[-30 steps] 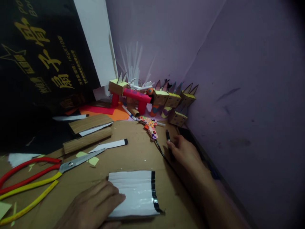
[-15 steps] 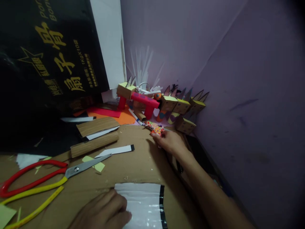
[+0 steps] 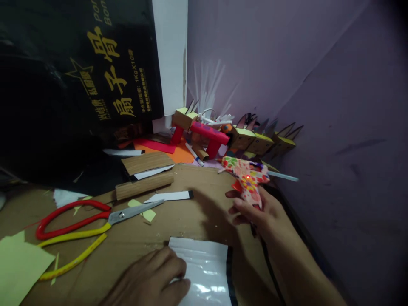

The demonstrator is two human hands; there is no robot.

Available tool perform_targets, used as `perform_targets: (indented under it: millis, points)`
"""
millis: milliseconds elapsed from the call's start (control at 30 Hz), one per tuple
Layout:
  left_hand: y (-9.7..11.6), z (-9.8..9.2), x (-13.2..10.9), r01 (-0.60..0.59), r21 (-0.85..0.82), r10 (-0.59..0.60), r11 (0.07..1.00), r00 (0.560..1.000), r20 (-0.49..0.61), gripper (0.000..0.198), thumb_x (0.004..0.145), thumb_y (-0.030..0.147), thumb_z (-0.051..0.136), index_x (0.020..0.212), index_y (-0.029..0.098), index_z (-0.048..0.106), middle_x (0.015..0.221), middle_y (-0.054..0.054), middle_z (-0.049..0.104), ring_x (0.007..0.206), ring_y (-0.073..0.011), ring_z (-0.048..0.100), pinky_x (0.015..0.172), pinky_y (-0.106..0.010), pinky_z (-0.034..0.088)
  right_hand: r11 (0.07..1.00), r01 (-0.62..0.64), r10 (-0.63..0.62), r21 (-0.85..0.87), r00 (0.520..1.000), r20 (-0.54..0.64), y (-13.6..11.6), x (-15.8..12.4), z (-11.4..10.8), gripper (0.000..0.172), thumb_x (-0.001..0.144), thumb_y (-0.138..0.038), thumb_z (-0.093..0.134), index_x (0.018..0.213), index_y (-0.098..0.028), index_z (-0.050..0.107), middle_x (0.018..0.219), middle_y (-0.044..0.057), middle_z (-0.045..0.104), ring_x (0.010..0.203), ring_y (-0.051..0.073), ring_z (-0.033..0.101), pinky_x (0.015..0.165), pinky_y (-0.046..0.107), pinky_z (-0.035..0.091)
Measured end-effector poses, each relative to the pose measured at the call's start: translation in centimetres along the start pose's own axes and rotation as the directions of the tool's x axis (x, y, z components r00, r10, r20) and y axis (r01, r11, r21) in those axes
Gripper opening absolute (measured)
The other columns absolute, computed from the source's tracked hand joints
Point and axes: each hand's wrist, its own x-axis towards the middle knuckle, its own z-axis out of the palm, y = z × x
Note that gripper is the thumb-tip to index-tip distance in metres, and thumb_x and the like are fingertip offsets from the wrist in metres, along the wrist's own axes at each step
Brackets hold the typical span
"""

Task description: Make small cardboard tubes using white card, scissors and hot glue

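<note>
My right hand (image 3: 261, 210) is closed round the handle of a hot glue gun (image 3: 247, 172) with a flower pattern, raised over the right side of the work surface. Its nozzle points left, a small red light glows on its body, and a pale glue stick (image 3: 283, 176) pokes out of the back. My left hand (image 3: 156, 274) is closed at the left edge of a white, ridged, shiny sheet (image 3: 207, 272) with a black strip along its right edge. The fingers are bent, with the thumb against the sheet; the fingertips are partly hidden.
Red-and-yellow scissors (image 3: 110, 216) lie half open at left, near yellow paper (image 3: 22, 263) and a white strip (image 3: 172, 196). Rolled brown cardboard (image 3: 145, 185) lies behind. Cardboard animal figures (image 3: 210, 132) line the purple wall (image 3: 334, 106). A large black box (image 3: 79, 85) stands at back left.
My right hand has lifted the glue gun from beside the figures and brought it nearer, now upright and fully visible. My left hand stays by the white sheet. The view has shifted left.
</note>
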Motion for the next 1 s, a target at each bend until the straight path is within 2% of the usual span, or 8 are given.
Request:
perform_targets:
  millis: [133, 233, 300, 433, 500, 667, 800, 1000]
  points:
    - [0.2, 0.9, -0.5, -0.007, 0.078, 0.011, 0.997, 0.999, -0.052, 0.021, 0.081, 0.012, 0.044, 0.093, 0.022, 0.058, 0.098, -0.001, 0.068, 0.089, -0.0196, 0.058, 0.071, -0.03, 0.047, 0.996, -0.049, 0.045, -0.076, 0.997, -0.056, 1.5, -4.7, -1.0, 0.037, 0.067, -0.041, 0.07, 0.096, -0.019, 0.061, 0.055, -0.002, 0.053, 0.043, 0.011, 0.046, 0.035, 0.02, 0.037]
    - [0.5, 2.1, -0.7, 0.057, 0.008, -0.055, 0.998, 0.984, -0.172, 0.017, 0.08, 0.015, 0.045, 0.09, 0.022, 0.058, 0.091, 0.0, 0.07, 0.086, -0.0195, 0.059, 0.077, -0.034, 0.044, 0.996, -0.079, 0.077, -0.045, 0.996, -0.042, 2.9, -6.6, -1.9, 0.033, 0.07, -0.046, 0.067, 0.09, -0.02, 0.063, 0.056, 0.0, 0.054, 0.048, 0.014, 0.049, 0.041, 0.023, 0.041]
    - [1.0, 2.1, -0.5, 0.095, -0.066, -0.106, 0.993, 0.976, -0.19, 0.014, 0.076, 0.019, 0.048, 0.087, 0.021, 0.058, 0.09, -0.002, 0.069, 0.09, -0.0203, 0.059, 0.082, -0.035, 0.044, 0.996, -0.089, 0.089, -0.021, 0.996, 0.009, 3.5, -7.1, -2.1, 0.029, 0.071, -0.044, 0.067, 0.088, -0.02, 0.064, 0.065, 0.002, 0.059, 0.054, 0.016, 0.053, 0.048, 0.025, 0.045]
    - [2.3, 0.2, 0.0, 0.223, -0.139, -0.217, 0.965, 0.975, 0.055, 0.024, 0.066, 0.01, 0.051, 0.087, 0.018, 0.06, 0.104, -0.007, 0.066, 0.099, -0.0208, 0.057, 0.088, -0.033, 0.045, 0.998, -0.045, 0.039, 0.034, 0.988, 0.146, 3.3, -7.3, -1.0, 0.034, 0.07, -0.032, 0.069, 0.101, -0.02, 0.061, 0.086, 0.005, 0.066, 0.072, 0.018, 0.058, 0.066, 0.028, 0.048]
    - [2.9, -0.7, -0.1, 0.257, -0.131, -0.241, 0.957, 0.962, 0.126, 0.028, 0.066, 0.008, 0.049, 0.091, 0.016, 0.061, 0.112, -0.01, 0.063, 0.103, -0.022, 0.055, 0.094, -0.036, 0.042, 0.997, -0.006, -0.011, 0.08, 0.976, 0.217, 3.3, -7.0, 0.0, 0.036, 0.069, -0.028, 0.069, 0.103, -0.019, 0.06, 0.091, 0.006, 0.066, 0.075, 0.018, 0.058, 0.069, 0.028, 0.047]
    - [3.4, -1.0, -0.8, 0.24, -0.098, -0.215, 0.966, 0.953, 0.212, 0.042, 0.067, 0.008, 0.048, 0.108, 0.013, 0.058, 0.124, -0.013, 0.055, 0.117, -0.0263, 0.046, 0.099, -0.043, 0.039, 0.992, 0.104, -0.125, 0.076, 0.922, 0.367, 3.9, -5.6, 1.1, 0.028, 0.065, -0.023, 0.069, 0.092, -0.016, 0.063, 0.08, 0.003, 0.064, 0.066, 0.015, 0.051, 0.059, 0.025, 0.041]
    - [3.4, -1.3, -0.7, 0.231, -0.082, -0.207, 0.97, 0.951, 0.231, 0.042, 0.068, 0.006, 0.047, 0.107, 0.014, 0.058, 0.122, -0.012, 0.057, 0.116, -0.0257, 0.046, 0.101, -0.043, 0.037, 0.995, 0.095, -0.09, 0.011, 0.897, 0.433, 3.1, -5.8, 0.5, 0.028, 0.064, -0.026, 0.069, 0.089, -0.015, 0.063, 0.071, 0.001, 0.061, 0.061, 0.013, 0.048, 0.055, 0.023, 0.04]
    - [3.6, -1.7, -0.1, 0.229, -0.134, -0.193, 0.964, 0.953, 0.235, 0.032, 0.069, 0.007, 0.051, 0.098, 0.018, 0.059, 0.105, -0.009, 0.062, 0.106, -0.0234, 0.051, 0.099, -0.04, 0.036, 0.984, 0.15, -0.071, -0.095, 0.824, 0.562, 3.0, -6.4, 0.1, 0.028, 0.075, -0.03, 0.061, 0.099, -0.017, 0.061, 0.096, 0.006, 0.065, 0.085, 0.022, 0.058, 0.083, 0.035, 0.043]
